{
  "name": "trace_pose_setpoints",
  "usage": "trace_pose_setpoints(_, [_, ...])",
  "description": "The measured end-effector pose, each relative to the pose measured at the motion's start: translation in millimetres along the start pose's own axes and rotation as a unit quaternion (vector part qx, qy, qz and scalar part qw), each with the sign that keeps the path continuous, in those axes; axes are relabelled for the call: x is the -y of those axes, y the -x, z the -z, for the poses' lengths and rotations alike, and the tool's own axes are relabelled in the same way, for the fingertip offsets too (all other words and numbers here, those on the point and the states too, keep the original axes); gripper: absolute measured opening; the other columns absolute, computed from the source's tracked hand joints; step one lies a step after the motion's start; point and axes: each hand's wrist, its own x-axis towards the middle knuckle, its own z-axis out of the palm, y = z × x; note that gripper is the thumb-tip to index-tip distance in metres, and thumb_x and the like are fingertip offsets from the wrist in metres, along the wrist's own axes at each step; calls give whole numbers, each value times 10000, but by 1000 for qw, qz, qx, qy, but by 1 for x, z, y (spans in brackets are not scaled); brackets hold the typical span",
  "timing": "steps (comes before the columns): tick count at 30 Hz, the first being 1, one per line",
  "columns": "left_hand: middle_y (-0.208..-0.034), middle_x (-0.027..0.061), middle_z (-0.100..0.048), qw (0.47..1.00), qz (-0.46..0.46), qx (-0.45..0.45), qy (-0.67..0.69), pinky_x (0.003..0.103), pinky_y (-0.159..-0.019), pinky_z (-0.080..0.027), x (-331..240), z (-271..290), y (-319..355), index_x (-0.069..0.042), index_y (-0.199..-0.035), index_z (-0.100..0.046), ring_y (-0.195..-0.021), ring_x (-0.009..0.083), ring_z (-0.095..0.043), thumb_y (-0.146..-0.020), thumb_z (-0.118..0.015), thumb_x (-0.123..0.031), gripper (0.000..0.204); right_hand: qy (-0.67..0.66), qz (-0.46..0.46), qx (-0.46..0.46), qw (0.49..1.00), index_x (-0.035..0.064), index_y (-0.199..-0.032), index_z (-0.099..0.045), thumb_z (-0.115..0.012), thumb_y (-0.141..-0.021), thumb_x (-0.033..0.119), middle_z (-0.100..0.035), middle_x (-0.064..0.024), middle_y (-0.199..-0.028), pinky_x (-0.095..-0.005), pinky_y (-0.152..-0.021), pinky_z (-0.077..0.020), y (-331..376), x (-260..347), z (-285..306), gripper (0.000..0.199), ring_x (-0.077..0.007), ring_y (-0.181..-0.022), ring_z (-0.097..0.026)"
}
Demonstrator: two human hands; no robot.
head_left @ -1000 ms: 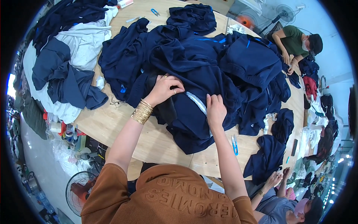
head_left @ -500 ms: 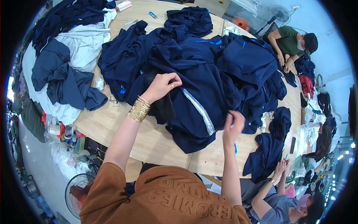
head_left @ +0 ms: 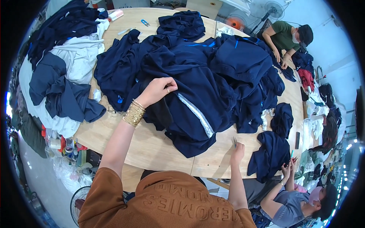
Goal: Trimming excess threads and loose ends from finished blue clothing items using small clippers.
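My left hand (head_left: 157, 91) is closed, thumb and fingers pinching navy cloth at the upper end of a pale strip (head_left: 195, 114). That strip runs down a navy garment (head_left: 190, 79) bunched in front of me; a blackish piece of cloth (head_left: 161, 114) hangs below my left wrist. To the right of the garment, just above the tabletop, my right hand (head_left: 237, 152) is closed around small thread snips (head_left: 234, 141). Only their metal blades show, pointing away from me; the grip is hidden in my fingers.
More navy garments (head_left: 243, 62) are heaped across the wooden table (head_left: 148, 152). White and grey clothes (head_left: 78, 57) lie to the left. Another pair of blue snips (head_left: 145, 22) rests at the far side. Co-workers (head_left: 285, 38) sit at the far right and near right (head_left: 292, 201).
My right hand has come down from beside the garment to the table and taken hold of the snips that lay there. The left hand keeps its pinch. The whole view has shifted slightly.
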Motion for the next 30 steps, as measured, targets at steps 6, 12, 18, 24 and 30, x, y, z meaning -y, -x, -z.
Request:
trace_pose_setpoints(6, [-774, 78, -619, 999, -27, -14, 14, 261, -678, -458, 3, 1, 2, 5, -848, -589, -714, 167, -583, -818, -593, -118, 127, -453, -125, 12, 882, 31, -925, -517, -384, -954, 188, -517, -50, -648, -236, -472, -425, -29, 92, 52, 208, -113, -516, -509])
trace_pose_setpoints(12, [-758, 93, -605, 999, -21, -17, 30, 273, -657, -453, 8, 5, 5, 5, -838, -581, -695, 190, -578, -819, -594, -131, 137, -203, 152, 167, 953, 89, -916, -549, -597, -825, 352, -578, -92, -670, -304, -542, -441, -76, 257, 131, 283, -229, -574, -577])
trace_pose_setpoints(18, [-723, 104, -586, 997, -59, -26, 42, 301, -616, -453, 2, 2, 4, -4, -808, -566, -659, 217, -571, -814, -598, -145, 145, -140, 224, 107, 959, 78, -853, -553, -572, -831, 385, -582, -126, -574, -356, -498, -448, -96, 294, 95, 308, -292, -543, -594])
trace_pose_setpoints(24, [-740, 90, -593, 997, -67, -28, 29, 281, -622, -455, 11, 1, 4, -3, -828, -570, -675, 196, -581, -810, -610, -149, 152, -104, 237, 112, 959, 71, -824, -561, -552, -843, 386, -574, -134, -554, -367, -491, -448, -101, 305, 82, 315, -289, -527, -593])
trace_pose_setpoints(30, [-733, 89, -594, 998, -48, -19, 44, 279, -619, -453, 4, 3, 4, 0, -835, -570, -666, 192, -581, -809, -608, -142, 150, -90, 237, 120, 960, 81, -828, -569, -548, -844, 382, -564, -131, -534, -381, -488, -447, -102, 307, 79, 302, -291, -521, -589])
